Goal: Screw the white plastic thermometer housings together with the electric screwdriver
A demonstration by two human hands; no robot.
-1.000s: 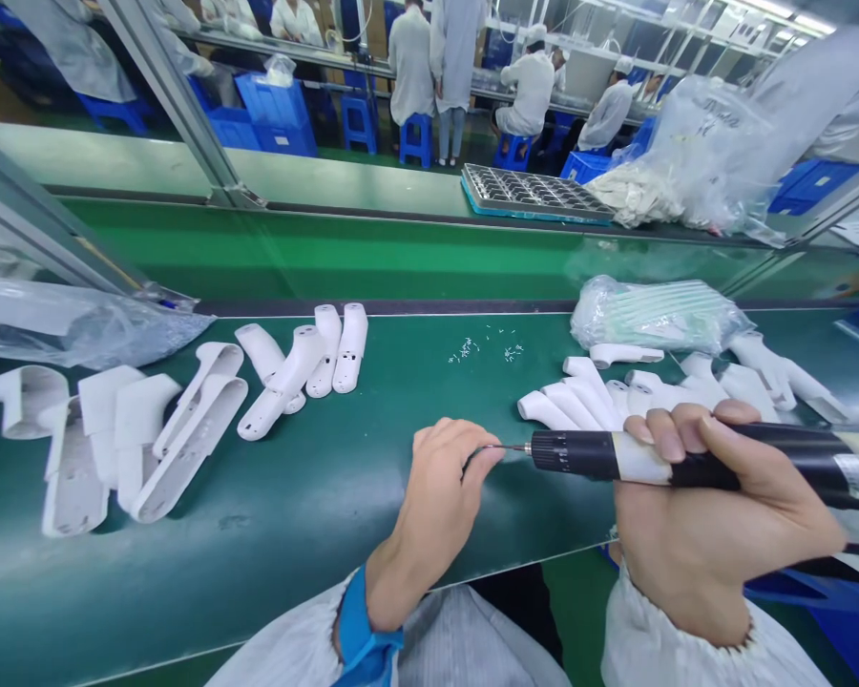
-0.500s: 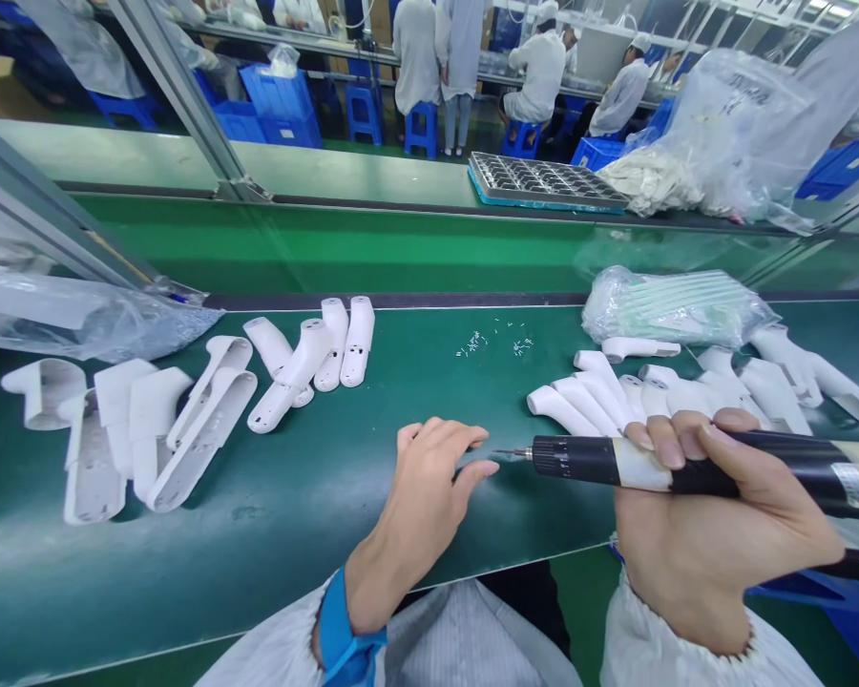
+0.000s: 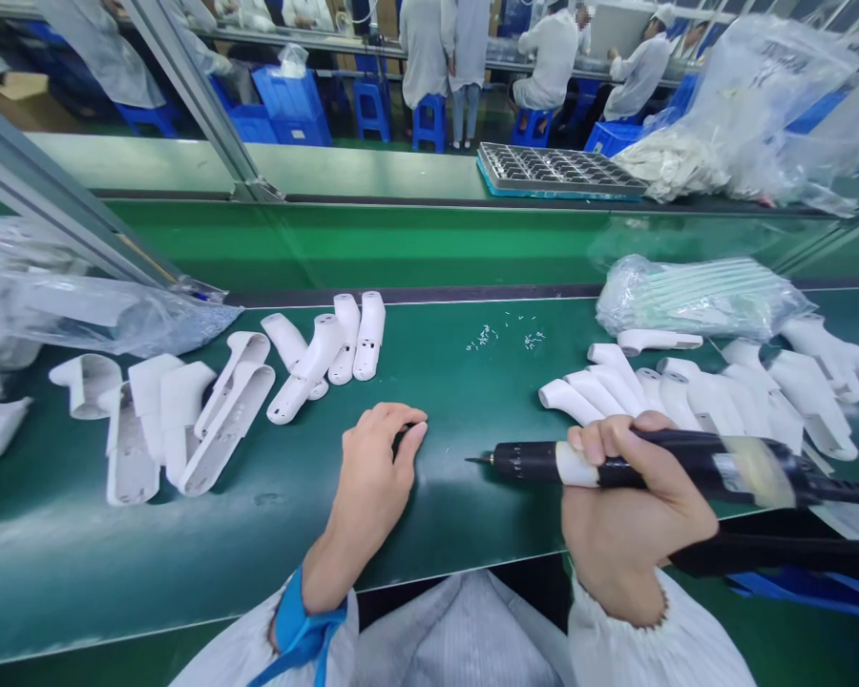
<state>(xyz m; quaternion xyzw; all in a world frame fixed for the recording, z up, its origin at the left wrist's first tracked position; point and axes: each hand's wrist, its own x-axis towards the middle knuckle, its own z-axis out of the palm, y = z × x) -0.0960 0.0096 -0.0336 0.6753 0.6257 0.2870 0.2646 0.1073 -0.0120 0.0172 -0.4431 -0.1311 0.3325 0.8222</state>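
My right hand [image 3: 622, 506] grips a black electric screwdriver [image 3: 587, 464] with a white taped band, its thin bit pointing left over the green mat [image 3: 429, 506]. My left hand [image 3: 372, 468] rests on the mat to the left of the bit, fingers curled, with a small dark patch under them that I cannot make out. White plastic thermometer-like housings lie in two groups, one [image 3: 307, 363] up and left of my left hand, the other [image 3: 594, 401] just beyond my right hand. Tiny pale screws [image 3: 483, 336] are scattered between the groups.
A bag of swabs [image 3: 701, 298] lies behind the right group, and a plastic bag [image 3: 93, 315] lies at the left. Beyond the green belt stand a metal tray [image 3: 558, 170] and a bag of white gloves [image 3: 673, 162]. Co-workers sit and stand further back among blue stools and crates.
My left hand has drawn back left from the bit and curled its fingers. The screwdriver has shifted left with my right hand, and the whole view has tilted slightly.
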